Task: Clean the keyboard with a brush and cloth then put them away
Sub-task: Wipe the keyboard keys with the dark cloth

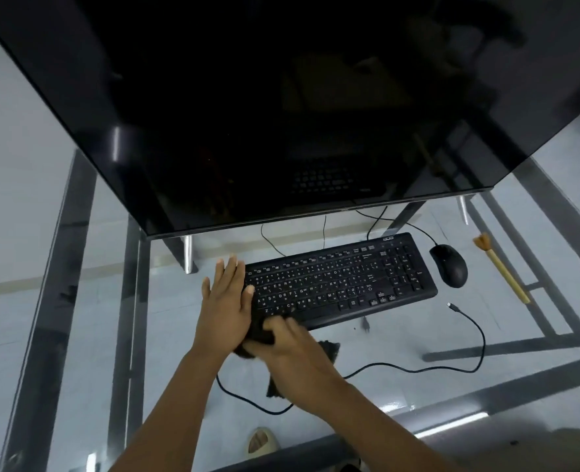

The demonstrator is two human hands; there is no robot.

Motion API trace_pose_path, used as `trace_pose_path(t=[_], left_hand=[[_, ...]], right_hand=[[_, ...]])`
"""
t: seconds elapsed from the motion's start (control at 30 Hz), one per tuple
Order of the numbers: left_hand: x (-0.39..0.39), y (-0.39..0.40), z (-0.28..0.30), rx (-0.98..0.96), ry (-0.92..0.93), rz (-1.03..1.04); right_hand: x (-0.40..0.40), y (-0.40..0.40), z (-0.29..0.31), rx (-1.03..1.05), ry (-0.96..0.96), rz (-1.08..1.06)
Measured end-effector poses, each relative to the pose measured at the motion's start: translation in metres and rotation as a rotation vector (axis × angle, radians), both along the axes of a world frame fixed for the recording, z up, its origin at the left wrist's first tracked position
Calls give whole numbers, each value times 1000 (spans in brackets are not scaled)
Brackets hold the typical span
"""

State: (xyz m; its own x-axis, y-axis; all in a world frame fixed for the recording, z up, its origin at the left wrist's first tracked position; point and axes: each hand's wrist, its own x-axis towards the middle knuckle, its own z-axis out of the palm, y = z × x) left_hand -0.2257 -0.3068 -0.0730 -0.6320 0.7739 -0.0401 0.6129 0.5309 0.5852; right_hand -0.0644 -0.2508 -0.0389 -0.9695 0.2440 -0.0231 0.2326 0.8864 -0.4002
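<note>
- Where the glass table [87, 321] spreads across the view on its dark metal frame, a pale tiled floor shows through the top.
- A large black monitor [281, 114] fills the upper half, its screen dark and glossy, standing on slim silver legs at the far side of the table.
- The black keyboard [343, 281] lies on the glass just in front of the monitor, angled so that its right end sits farther away than its left; thin cables run from behind it under the screen.
- The left hand [225, 301] lies flat with straight, spread fingers over the keyboard's left end, pressing on it and gripping nothing.
- The right hand [292, 349] curls its fingers round a dark cloth [329, 349], bunched against the keyboard's near left corner; loose folds of the cloth hang out beside and below the wrist.
- A black cable [466, 366] loops over the glass near the hands and ends in a small free plug just right of the keyboard.
- A black mouse [450, 265] sits just beside the keyboard's right end.
- A brush [501, 267] with a pale wooden handle and short tan bristles lies on the glass to the right of the mouse, apart from both hands, bristles pointing away.
- A light-coloured shoe [261, 441] is visible through the glass at the bottom edge.
</note>
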Motion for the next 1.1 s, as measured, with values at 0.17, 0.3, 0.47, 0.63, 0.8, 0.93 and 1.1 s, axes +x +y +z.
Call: trace_pose_path(t=[0.17,0.3,0.47,0.63,0.8,0.93,1.1], left_hand=[[-6,-10,-6,-28,81,-86],[-6,-10,-6,-58,87,-111],[-7,-10,-8,-86,100,-128],[-4,-8,-6,-68,68,-117],[-11,-12,-6,-83,78,-152],[-8,-11,-8,-31,46,-126],[-9,-11,-7,72,-70,-81]], right_hand=[[-3,8,-2,-32,33,-275],[23,16,-5,-8,29,-174],[81,78,-17,-34,88,-595],[37,28,-4,-1,88,-325],[65,84,-10,6,106,-529],[63,93,-13,46,135,-831],[-1,16,-2,-43,68,-230]])
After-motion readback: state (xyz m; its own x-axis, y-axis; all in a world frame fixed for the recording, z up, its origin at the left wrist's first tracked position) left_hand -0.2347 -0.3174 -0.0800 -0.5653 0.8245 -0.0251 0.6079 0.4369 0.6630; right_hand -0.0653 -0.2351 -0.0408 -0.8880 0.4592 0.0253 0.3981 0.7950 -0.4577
